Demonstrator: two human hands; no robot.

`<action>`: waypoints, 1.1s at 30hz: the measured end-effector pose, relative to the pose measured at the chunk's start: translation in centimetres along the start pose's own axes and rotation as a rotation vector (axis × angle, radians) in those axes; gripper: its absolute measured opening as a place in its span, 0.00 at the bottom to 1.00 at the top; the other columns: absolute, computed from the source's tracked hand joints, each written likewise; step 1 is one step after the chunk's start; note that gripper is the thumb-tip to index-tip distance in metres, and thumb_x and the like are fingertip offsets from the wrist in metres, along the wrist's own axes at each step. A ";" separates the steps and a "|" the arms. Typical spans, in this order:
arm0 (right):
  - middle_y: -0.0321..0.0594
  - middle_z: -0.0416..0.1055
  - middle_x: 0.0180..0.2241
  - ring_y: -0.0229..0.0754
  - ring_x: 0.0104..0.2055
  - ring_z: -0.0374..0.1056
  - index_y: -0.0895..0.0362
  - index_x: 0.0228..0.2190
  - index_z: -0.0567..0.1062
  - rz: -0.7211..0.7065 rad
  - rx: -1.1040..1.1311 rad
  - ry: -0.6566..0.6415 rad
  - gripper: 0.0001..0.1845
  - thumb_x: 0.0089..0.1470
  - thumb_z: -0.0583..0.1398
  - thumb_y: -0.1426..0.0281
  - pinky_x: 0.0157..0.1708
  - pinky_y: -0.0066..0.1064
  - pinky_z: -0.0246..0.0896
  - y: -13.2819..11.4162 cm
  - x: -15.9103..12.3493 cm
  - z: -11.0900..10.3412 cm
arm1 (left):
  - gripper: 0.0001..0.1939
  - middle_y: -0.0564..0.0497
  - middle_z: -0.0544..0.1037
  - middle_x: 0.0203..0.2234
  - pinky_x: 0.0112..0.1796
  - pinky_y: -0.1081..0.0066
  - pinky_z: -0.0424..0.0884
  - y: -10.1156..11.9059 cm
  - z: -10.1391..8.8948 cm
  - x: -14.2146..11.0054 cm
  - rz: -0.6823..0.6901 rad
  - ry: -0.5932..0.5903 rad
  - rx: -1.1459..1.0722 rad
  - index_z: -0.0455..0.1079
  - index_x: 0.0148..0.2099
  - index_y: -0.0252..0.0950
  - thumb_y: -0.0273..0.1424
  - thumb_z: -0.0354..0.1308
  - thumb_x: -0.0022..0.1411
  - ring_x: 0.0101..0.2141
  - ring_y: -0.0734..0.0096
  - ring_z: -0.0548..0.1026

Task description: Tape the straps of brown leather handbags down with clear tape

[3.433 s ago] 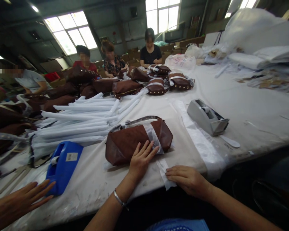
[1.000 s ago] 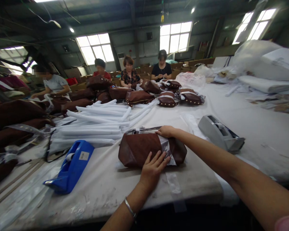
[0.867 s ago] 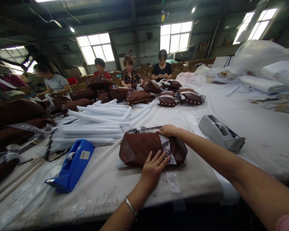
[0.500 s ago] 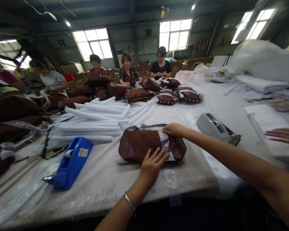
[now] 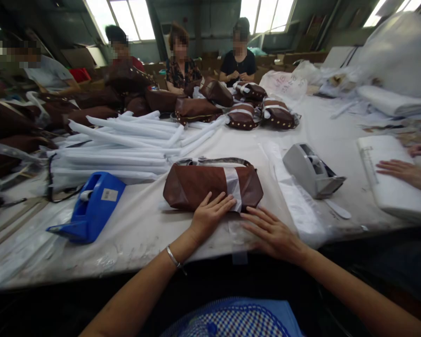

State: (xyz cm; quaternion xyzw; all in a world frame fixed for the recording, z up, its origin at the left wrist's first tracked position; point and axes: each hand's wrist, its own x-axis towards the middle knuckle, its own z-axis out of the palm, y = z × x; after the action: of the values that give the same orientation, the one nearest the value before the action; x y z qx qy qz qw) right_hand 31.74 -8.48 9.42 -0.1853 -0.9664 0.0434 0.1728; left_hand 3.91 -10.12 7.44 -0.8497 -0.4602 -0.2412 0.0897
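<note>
A brown leather handbag (image 5: 199, 182) lies on the cloth-covered table in front of me, its handle at the far side. A pale translucent strip (image 5: 233, 180) runs over the bag, right of its middle. My left hand (image 5: 210, 216) rests on the near side of the bag with fingers spread, fingertips by the strip's lower end. Close to the bag's near right edge, my right hand (image 5: 272, 234) has its fingers stretched out and holds nothing. Below the bag, a clear piece of film (image 5: 239, 228) lies on the table between my hands.
A blue tape dispenser (image 5: 94, 206) stands left, a grey one (image 5: 310, 171) right. White rolled tubes (image 5: 115, 154) and more brown bags (image 5: 196, 110) lie beyond. Another person's hand (image 5: 403, 172) is on a white stack (image 5: 389, 187) at right. Several people sit across the table.
My right hand has come off the top of the bag and moved down to its near right side. My left hand stays on the bag's front. The view has tilted downward.
</note>
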 end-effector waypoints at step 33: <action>0.30 0.80 0.34 0.38 0.36 0.71 0.43 0.45 0.79 0.117 -0.095 0.428 0.18 0.59 0.62 0.77 0.56 0.39 0.61 -0.4 5.8 -0.2 | 0.26 0.50 0.64 0.65 0.66 0.54 0.55 0.2 0.1 0.0 0.002 0.030 0.040 0.54 0.69 0.44 0.27 0.49 0.71 0.64 0.68 0.62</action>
State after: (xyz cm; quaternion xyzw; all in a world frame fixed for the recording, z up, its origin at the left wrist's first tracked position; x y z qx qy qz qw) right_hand 26.58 -6.68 11.54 -0.2540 -0.8963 -0.0323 0.3620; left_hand 4.10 -10.19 7.37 -0.8445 -0.4626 -0.2448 0.1137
